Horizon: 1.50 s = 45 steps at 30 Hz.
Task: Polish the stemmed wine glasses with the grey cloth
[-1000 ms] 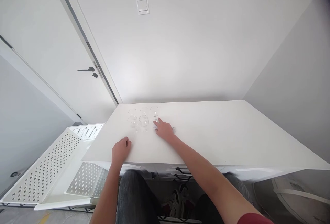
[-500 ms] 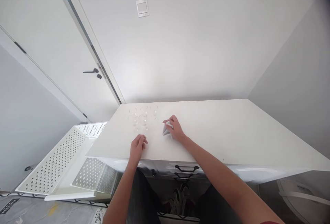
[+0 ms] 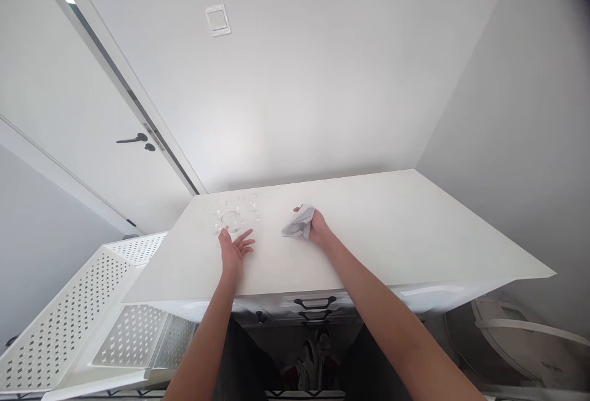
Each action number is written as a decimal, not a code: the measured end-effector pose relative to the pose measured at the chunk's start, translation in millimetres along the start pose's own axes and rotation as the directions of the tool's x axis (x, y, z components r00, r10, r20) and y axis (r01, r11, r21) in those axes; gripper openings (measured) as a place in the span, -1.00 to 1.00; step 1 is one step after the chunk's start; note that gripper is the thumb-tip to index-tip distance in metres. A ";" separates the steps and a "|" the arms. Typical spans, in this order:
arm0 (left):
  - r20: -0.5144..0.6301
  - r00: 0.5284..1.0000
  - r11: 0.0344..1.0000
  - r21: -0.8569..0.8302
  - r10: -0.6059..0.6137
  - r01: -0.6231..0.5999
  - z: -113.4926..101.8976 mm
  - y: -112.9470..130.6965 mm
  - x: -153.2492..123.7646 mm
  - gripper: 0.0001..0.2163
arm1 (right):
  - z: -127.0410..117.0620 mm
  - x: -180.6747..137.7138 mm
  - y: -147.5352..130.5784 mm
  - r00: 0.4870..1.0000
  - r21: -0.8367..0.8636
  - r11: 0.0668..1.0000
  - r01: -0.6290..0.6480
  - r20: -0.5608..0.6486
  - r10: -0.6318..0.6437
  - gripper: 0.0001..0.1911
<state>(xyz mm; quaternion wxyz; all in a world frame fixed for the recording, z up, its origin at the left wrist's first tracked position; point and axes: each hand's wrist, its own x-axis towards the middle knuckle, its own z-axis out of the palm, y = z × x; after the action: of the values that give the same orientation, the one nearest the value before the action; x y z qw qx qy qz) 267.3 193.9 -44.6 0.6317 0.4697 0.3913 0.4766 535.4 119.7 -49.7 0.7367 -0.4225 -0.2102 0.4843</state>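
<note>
Several clear stemmed glasses point(image 3: 229, 218) stand grouped on the left part of the white countertop point(image 3: 369, 235). Just in front of the nearest glass is my left hand point(image 3: 234, 250), open with thumb and fingers apart; whether it touches the glass, I cannot tell. To the right of the glasses, my right hand point(image 3: 318, 227) grips a light grey cloth point(image 3: 298, 222) above the counter. The cloth hangs partly unfolded to the left of the hand and hides most of its fingers.
A white perforated rack point(image 3: 69, 315) stands left of the cabinet. Dark drawer handles point(image 3: 315, 304) stick out below the counter's front edge. Behind are a wall with a light switch point(image 3: 218, 19) and a door with a dark handle point(image 3: 133, 139). A rounded bin-like object point(image 3: 516, 345) sits at lower right.
My left hand has moved forward to the glasses and spread its fingers. In my right hand the cloth has turned and opened out more. The view has shifted to the right.
</note>
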 end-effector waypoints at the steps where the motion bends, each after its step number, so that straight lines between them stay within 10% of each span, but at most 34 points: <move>1: 0.005 1.000 1.000 0.001 0.002 -0.002 1.7 0.6 1.8 -0.40 | -1.4 0.3 0.8 1.000 0.012 1.000 0.024 0.017 -0.025 -0.72; 6: 0.028 1.000 0.999 -0.045 -0.008 0.009 7.5 6.0 4.4 -0.38 | -4.9 -0.5 -0.8 0.994 -0.072 0.992 0.104 0.052 -0.100 -0.70; 13: 0.063 0.998 0.997 -0.078 0.026 -0.021 23.8 3.4 -10.0 -0.50 | -5.9 1.8 -1.6 0.982 0.099 0.990 -0.097 -0.150 0.111 -0.55; 25: 0.349 0.908 0.971 -0.025 0.232 -0.238 138.3 -27.0 22.3 -0.62 | -22.4 15.1 2.2 0.949 0.203 0.947 0.250 -0.247 -0.198 -0.73; 32: 0.421 0.857 0.951 -0.052 0.297 -0.305 140.2 -46.7 22.3 -0.49 | -29.2 19.6 -8.0 0.949 0.335 0.897 0.288 -0.223 -0.222 -0.72; 45: 0.423 0.851 0.940 -0.010 0.312 -0.340 141.9 -47.9 14.4 -0.53 | -33.0 -24.5 -16.4 0.999 -0.009 0.999 0.046 0.017 -0.046 -0.53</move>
<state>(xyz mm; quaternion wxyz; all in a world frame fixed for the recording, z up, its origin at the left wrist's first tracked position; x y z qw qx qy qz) 415.7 171.6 -55.8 0.5950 0.6406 0.1770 0.4519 557.1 81.1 -51.9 0.7439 -0.4168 -0.2285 0.4698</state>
